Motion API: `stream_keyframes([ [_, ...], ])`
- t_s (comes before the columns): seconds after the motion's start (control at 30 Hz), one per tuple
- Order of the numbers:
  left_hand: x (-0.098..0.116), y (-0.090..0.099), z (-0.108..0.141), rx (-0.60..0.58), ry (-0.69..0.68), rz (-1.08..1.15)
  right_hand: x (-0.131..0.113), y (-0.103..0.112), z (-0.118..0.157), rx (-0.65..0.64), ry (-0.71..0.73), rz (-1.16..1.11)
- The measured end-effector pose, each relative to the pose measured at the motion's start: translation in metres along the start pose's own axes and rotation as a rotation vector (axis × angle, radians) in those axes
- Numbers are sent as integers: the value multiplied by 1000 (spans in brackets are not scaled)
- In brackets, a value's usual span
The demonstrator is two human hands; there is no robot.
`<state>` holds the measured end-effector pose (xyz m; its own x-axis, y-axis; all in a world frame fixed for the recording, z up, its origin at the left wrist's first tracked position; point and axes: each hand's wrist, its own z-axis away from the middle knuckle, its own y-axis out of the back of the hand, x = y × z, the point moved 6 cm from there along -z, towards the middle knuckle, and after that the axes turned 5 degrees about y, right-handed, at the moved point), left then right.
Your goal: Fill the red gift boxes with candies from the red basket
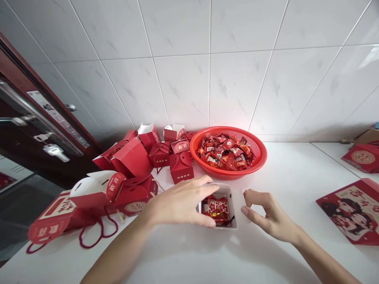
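An open paper candy box [232,211] with white inner walls stands on the white tabletop in front of me. Wrapped candies [218,206] in red, floral and gold wrappers lie inside it. My left hand [185,201] reaches across the box's left side, thumb at the near edge and fingers at the far edge, holding it. On the other side, my right hand [268,215] has its thumb and bent index finger closed at the box's white right flap [241,200]. The left wall of the box is hidden behind my left hand.
Behind the box stands a red plastic basket [260,157] of wrapped candies. Several red gift boxes [181,167] crowd the left, some with cords. To the right lie a printed red box [352,209] and another red box [363,157]. A tiled wall backs the table; a door with keys [55,151] is left.
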<state>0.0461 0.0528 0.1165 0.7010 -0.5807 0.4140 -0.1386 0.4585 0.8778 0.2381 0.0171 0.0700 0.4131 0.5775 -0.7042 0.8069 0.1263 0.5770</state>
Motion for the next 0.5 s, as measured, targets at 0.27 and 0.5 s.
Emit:
stream_keyframes([
  [0.27, -15, 8, -14, 39, -63, 145, 11, -2, 3, 236, -105, -86],
  [0.5, -16, -8, -29, 227, 16, 237, 6, -17, 7, 297, 84, -51],
])
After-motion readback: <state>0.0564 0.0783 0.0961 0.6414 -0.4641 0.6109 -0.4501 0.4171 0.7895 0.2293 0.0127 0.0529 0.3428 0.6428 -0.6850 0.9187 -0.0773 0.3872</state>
